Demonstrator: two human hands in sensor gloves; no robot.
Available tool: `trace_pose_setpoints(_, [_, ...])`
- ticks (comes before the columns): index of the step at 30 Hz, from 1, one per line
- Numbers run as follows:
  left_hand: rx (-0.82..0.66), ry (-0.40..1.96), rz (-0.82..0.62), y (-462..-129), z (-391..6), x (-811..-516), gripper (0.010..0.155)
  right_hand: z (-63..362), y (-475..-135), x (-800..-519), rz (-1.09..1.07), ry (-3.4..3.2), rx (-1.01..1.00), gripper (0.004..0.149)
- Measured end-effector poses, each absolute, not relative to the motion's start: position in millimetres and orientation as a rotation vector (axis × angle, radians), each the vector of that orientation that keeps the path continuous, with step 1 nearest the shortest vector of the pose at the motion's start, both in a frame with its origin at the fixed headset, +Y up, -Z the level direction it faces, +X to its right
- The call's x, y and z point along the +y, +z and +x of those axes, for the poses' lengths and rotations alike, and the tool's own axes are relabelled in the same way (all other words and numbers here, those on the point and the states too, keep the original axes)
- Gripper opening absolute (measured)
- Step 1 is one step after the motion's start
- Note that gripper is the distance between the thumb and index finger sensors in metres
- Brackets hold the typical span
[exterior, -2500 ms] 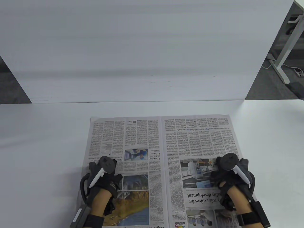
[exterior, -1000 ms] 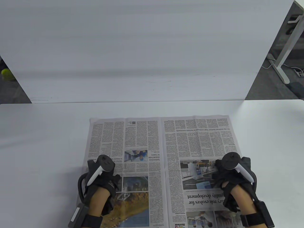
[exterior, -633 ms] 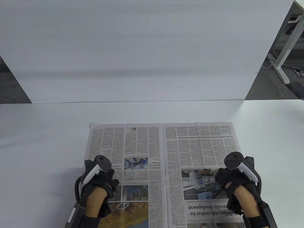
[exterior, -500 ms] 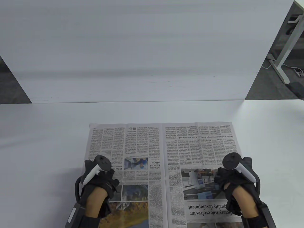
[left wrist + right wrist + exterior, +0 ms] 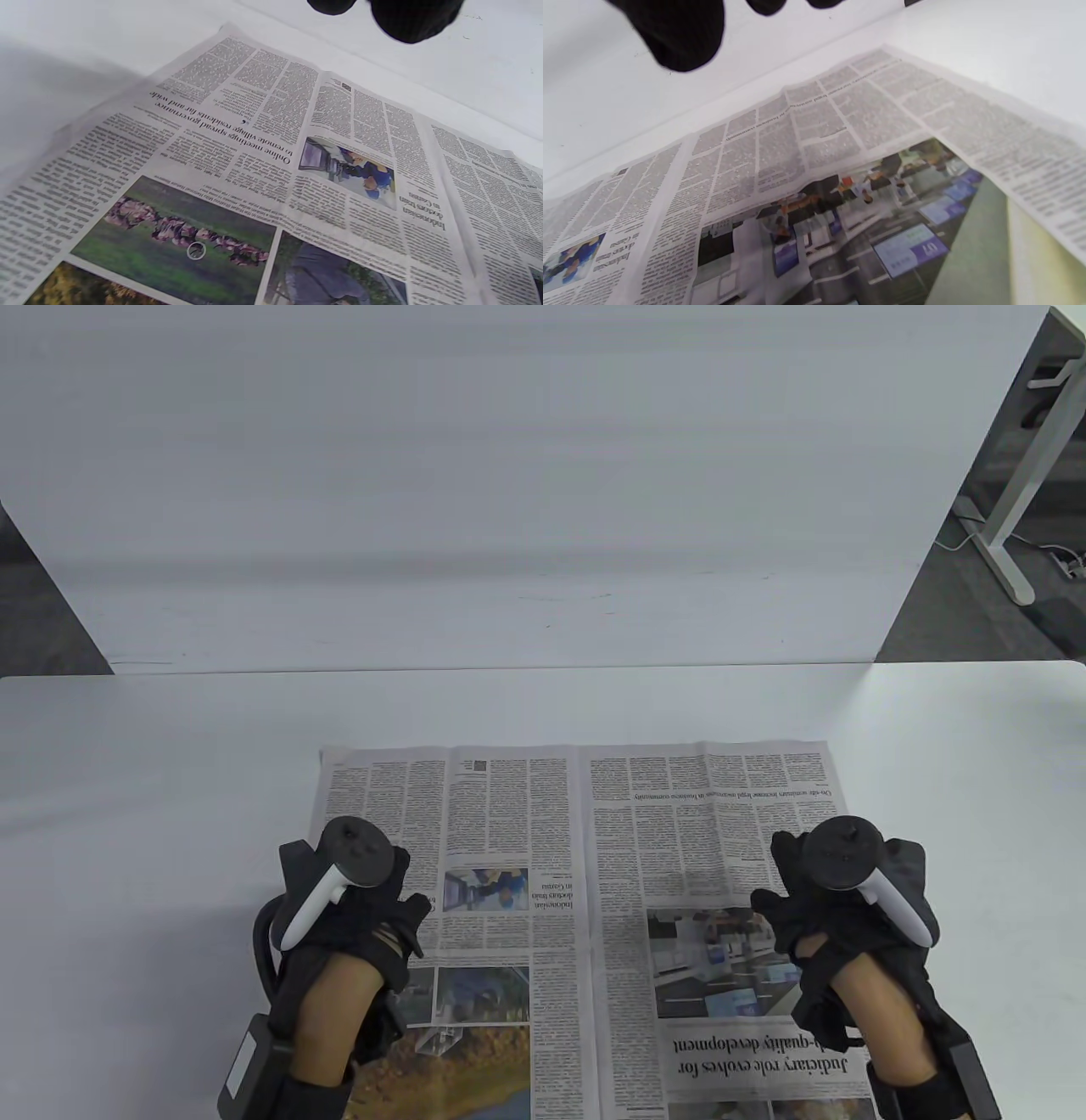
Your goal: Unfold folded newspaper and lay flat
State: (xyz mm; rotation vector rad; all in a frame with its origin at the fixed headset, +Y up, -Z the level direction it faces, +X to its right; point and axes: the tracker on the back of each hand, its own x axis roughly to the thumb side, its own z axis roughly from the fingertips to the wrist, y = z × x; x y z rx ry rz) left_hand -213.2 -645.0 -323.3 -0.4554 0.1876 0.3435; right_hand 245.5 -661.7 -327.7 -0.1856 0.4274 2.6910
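While the newspaper lies spread at the table's six o'clock, smooth it outward.
Your left hand and right hand hover released, grasping nothing; press flat, sweeping towards nine and three o'clock.

Overhead view, wrist close-ups (shared newspaper)

newspaper — "Judiciary role evolves" (inverted)

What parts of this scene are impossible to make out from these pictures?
- Newspaper near end: cut off by the table view's bottom edge.
- Left hand and right hand fingers: hidden under gloves and trackers; contact with paper unclear.
- Body text: too small; blurred in the right wrist view.
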Motion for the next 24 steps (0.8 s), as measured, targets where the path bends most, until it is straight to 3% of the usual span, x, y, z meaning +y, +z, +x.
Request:
trace_pose_setpoints(8, [0.179, 0.247, -0.396, -340, -182, -619, 0.071, 206, -346, -624, -0.232, 2.864, 0.267, 0.085])
trace_pose_setpoints(13, [0.161, 0.230, -0.297, -366, -160, -621, 0.072, 175, -367, -629, -0.190, 2.901, 0.152, 0.083])
trace_pose_setpoints(17, [0.081, 0.229, -0.205, -385, -139, -648, 0.073, 149, -387, -655, -0.033, 2.883, 0.059, 0.080])
trace_pose_setpoints(21, [-0.039, 0.266, -0.190, -396, -122, -689, 0.073, 131, -401, -696, 0.121, 2.869, 0.234, 0.072])
trace_pose_setpoints(24, [-0.082, 0.242, -0.268, -404, -111, -718, 0.071, 124, -404, -720, 0.183, 2.899, 0.324, 0.067])
